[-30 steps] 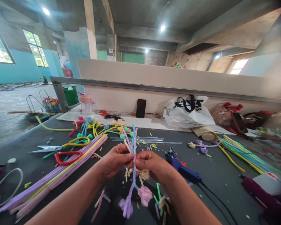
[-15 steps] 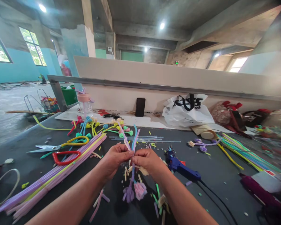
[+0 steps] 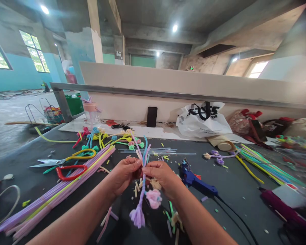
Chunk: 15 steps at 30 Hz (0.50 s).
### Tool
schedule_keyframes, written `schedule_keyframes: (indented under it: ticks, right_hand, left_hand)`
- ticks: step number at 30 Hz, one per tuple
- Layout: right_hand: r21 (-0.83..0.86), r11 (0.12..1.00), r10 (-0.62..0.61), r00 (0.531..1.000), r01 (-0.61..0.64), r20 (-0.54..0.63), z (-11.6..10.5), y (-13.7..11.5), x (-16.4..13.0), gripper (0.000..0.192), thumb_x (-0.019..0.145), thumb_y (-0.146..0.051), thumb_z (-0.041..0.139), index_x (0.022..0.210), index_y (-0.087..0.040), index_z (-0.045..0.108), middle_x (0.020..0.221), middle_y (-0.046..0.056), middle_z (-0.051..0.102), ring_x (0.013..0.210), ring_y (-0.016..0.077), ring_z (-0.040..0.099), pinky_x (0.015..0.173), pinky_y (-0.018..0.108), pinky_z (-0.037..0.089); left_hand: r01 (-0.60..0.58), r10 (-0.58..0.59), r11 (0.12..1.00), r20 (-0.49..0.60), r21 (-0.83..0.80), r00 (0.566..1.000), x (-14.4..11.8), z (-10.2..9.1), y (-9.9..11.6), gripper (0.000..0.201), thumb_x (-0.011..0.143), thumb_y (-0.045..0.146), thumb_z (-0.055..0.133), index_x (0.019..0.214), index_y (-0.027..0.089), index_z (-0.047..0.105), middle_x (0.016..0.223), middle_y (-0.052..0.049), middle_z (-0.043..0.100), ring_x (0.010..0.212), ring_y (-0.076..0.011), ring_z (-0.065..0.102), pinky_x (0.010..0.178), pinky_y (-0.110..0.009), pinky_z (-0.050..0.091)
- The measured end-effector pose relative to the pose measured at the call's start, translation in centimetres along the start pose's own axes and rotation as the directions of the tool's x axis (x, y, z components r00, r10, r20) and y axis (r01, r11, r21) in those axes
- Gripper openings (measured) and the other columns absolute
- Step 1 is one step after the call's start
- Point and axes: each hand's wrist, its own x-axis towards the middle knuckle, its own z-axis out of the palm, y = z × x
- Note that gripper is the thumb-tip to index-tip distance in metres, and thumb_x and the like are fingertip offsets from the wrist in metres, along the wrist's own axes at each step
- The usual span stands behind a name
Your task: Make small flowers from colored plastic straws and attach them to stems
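Both hands pinch a small bunch of pipe-cleaner flowers at its stems, just above the dark table. My left hand [image 3: 129,170] is closed on the left side of the stems, fingertips together. Close beside it, my right hand [image 3: 159,173] grips the same stems between thumb and fingers. Blue and lilac pipe-cleaner stems [image 3: 145,149] stick up past the fingers. Below hang a purple pipe-cleaner flower [image 3: 137,216] and a pink one [image 3: 153,198]. A beige flower [image 3: 155,183] shows partly behind the right hand. The exact grip point is hidden by the fingers.
Scissors [image 3: 66,159] and a bundle of pipe cleaners [image 3: 63,197] lie at left, with finished flowers [image 3: 102,136] behind. A blue glue gun [image 3: 199,182] lies right with its cord. A phone [image 3: 152,116] and a white bag [image 3: 204,119] stand at the back.
The hanging purple flower has swung down and slightly left, and the pink flower has risen a little. Both hands keep their hold on the stems.
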Motion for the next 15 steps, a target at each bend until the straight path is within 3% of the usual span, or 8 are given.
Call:
schedule_keyframes:
  ticks: [2, 5, 8, 10, 11, 13, 15]
  right_hand:
    - [0.099, 0.995, 0.007, 1.0, -0.009, 0.022, -0.4, -0.2, 0.0, 0.025, 0.06, -0.036, 0.07, 0.056, -0.013, 0.06, 0.048, -0.001, 0.055, 0.041, 0.0076, 0.044, 0.044, 0.022, 0.03]
    - [0.1, 0.995, 0.001, 1.0, -0.002, 0.007, -0.6, -0.2, 0.0, 0.027, 0.061, -0.037, 0.072, 0.058, -0.011, 0.063, 0.046, -0.001, 0.056, 0.04, 0.006, 0.044, 0.042, 0.02, 0.029]
    - [0.145, 0.989, -0.02, 0.997, 0.01, 0.07, -0.6, -0.2, -0.1, 0.025, 0.064, -0.035, 0.071, 0.063, -0.01, 0.065, 0.048, 0.0, 0.057, 0.041, 0.0065, 0.047, 0.043, 0.019, 0.031]
    - [0.198, 0.98, 0.0, 0.994, -0.022, 0.11, -0.7, -0.2, -0.2, 0.024, 0.066, -0.033, 0.07, 0.067, -0.01, 0.066, 0.048, 0.0, 0.058, 0.042, 0.0069, 0.049, 0.044, 0.019, 0.033]
    - [0.22, 0.975, 0.021, 0.993, -0.046, 0.117, -0.7, -0.3, -0.2, 0.023, 0.066, -0.032, 0.07, 0.067, -0.009, 0.067, 0.048, 0.0, 0.058, 0.042, 0.0071, 0.05, 0.044, 0.019, 0.034]
    - [0.247, 0.964, 0.07, 0.989, -0.1, 0.128, -0.9, -0.5, -0.3, 0.023, 0.065, -0.03, 0.07, 0.066, -0.008, 0.067, 0.047, 0.001, 0.058, 0.041, 0.0074, 0.05, 0.043, 0.019, 0.034]
    - [0.267, 0.952, 0.108, 0.98, -0.151, 0.168, -1.2, -0.6, -0.3, 0.022, 0.066, -0.029, 0.069, 0.066, -0.007, 0.066, 0.047, 0.002, 0.059, 0.041, 0.0077, 0.05, 0.042, 0.019, 0.032]
  left_hand:
    - [-0.025, 0.026, 0.999, 0.028, -0.031, 0.999, -0.1, -0.1, 0.2, 0.023, 0.066, 0.031, 0.071, 0.066, 0.012, 0.059, 0.058, 0.001, 0.054, 0.053, -0.0067, 0.047, 0.057, -0.02, 0.038]
    - [-0.07, 0.07, 0.998, 0.026, 0.005, 0.997, -0.1, 0.0, 0.1, 0.019, 0.067, 0.028, 0.07, 0.069, 0.012, 0.06, 0.059, 0.001, 0.054, 0.053, -0.0064, 0.047, 0.056, -0.019, 0.037]
    - [-0.091, 0.089, 0.992, 0.024, 0.087, 0.996, 0.0, -0.1, 0.0, 0.019, 0.071, 0.029, 0.066, 0.067, 0.013, 0.057, 0.056, 0.001, 0.052, 0.052, -0.0078, 0.047, 0.056, -0.021, 0.038]
    - [-0.202, 0.224, 0.952, -0.069, 0.231, 0.972, 0.0, -0.3, 0.2, 0.016, 0.072, 0.029, 0.063, 0.068, 0.015, 0.058, 0.058, 0.001, 0.053, 0.054, -0.0099, 0.048, 0.059, -0.023, 0.04]
    - [-0.288, 0.348, 0.893, -0.123, 0.345, 0.93, 0.0, -0.3, 0.3, 0.013, 0.072, 0.028, 0.063, 0.072, 0.016, 0.059, 0.062, 0.0, 0.055, 0.059, -0.0116, 0.051, 0.062, -0.025, 0.041]
    - [-0.442, 0.611, 0.676, -0.113, 0.589, 0.784, -0.2, -0.4, 0.9, 0.015, 0.07, 0.023, 0.065, 0.084, 0.02, 0.065, 0.081, -0.003, 0.061, 0.078, -0.0167, 0.055, 0.075, -0.028, 0.042]
    - [-0.539, 0.689, 0.457, 0.101, 0.708, 0.717, -0.6, -0.4, 1.6, 0.025, 0.07, 0.019, 0.063, 0.094, 0.024, 0.067, 0.107, -0.006, 0.06, 0.103, -0.0223, 0.05, 0.092, -0.034, 0.035]
